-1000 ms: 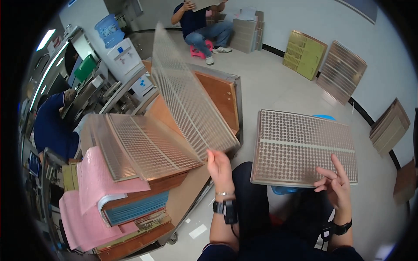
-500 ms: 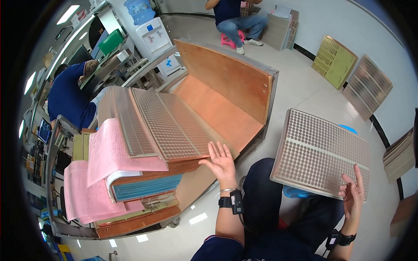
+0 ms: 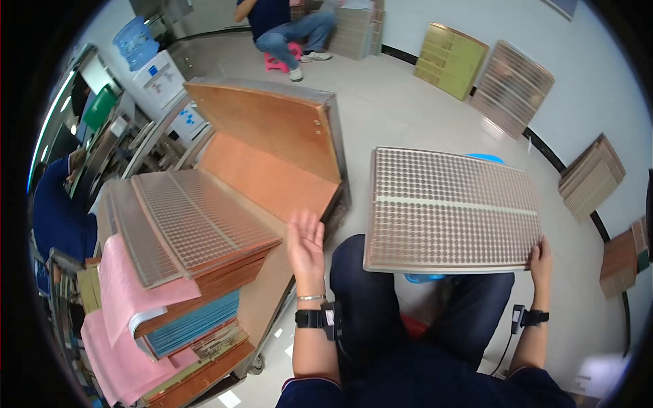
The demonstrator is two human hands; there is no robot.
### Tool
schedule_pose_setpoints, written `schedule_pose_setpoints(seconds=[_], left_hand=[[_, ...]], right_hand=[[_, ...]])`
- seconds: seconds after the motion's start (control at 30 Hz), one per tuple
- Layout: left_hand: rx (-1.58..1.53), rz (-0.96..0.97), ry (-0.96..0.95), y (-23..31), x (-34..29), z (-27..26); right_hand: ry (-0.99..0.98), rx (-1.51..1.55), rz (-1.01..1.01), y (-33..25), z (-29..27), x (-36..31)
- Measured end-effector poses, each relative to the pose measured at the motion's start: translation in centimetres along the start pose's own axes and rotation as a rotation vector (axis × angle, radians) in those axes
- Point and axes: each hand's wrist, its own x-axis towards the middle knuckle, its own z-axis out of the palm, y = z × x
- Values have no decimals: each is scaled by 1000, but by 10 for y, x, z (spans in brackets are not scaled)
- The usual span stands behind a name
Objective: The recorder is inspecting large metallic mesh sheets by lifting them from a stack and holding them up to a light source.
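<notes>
In front of my knees lies a flat rectangular panel point(image 3: 452, 204), covered in rows of small round holes or dots, with a pale stripe across it. Something blue point(image 3: 486, 158) shows beneath it, mostly hidden. My right hand point(image 3: 541, 264) is at the panel's near right corner, fingers closed against its edge. My left hand point(image 3: 306, 248) is raised palm up, its fingers apart and slightly blurred, with nothing in it. It is between the panel and a cart point(image 3: 332, 136) at the left. Similar dotted panels point(image 3: 204, 214) lie tilted on top of the cart's stack.
Pink sheets point(image 3: 112, 326) hang over the stack, above blue boards point(image 3: 197, 323). More panels point(image 3: 513, 88) lean along the right wall. A person point(image 3: 282, 30) sits on a pink stool at the back; another point(image 3: 58, 211) is at the left bench. A water dispenser point(image 3: 160, 85) stands behind the cart.
The view has swung right, so the cart and room sit farther left. My right hand has gone from above the panel to its right edge. The left hand stays raised and empty.
</notes>
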Motion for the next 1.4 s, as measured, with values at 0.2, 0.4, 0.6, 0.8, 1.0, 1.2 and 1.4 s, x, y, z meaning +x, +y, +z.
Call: schedule_pose_setpoints(seconds=[0.2, 0.4, 0.6, 0.8, 1.0, 1.2, 1.4], left_hand=[[1271, 69, -360, -36, -38, 40], [1093, 122, -380, -27, -57, 73], [297, -163, -479, -11, -80, 103], [178, -71, -417, 22, -71, 96], [178, -24, -486, 67, -38, 96], [-277, 5, -372, 54, -49, 104], [2, -332, -472, -17, -117, 117]], right_hand=[[80, -340, 26, -32, 6, -14], [100, -273, -17, -40, 1, -17], [143, 184, 62, -16, -10, -8], [4, 834, 371, -49, -53, -9], [22, 1309, 485, -102, -62, -27], [-179, 1812, 622, -180, -10, -36], [-336, 1888, 433, -256, 46, -65]])
